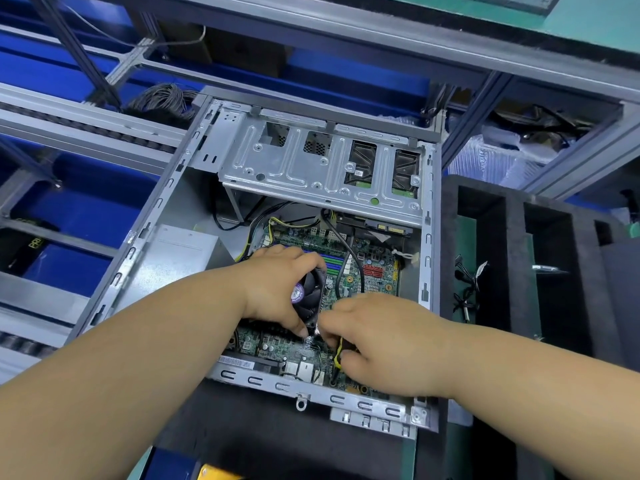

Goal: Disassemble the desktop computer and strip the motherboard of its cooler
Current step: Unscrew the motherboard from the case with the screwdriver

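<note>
The left hand [277, 289] curls round the cooler [308, 296] mid-motherboard [374, 271]; the right hand [377, 341] pinches a yellow-black cable [338, 355] at the board's near edge. A black cable [349, 251] crosses the board — drive cage [311, 174] at the case's [145, 233] far end, foam tray [512, 265] just right.

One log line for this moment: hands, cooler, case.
left hand grips cooler fan | right hand pinches yellow-black cable | cooler on motherboard | case open
</note>
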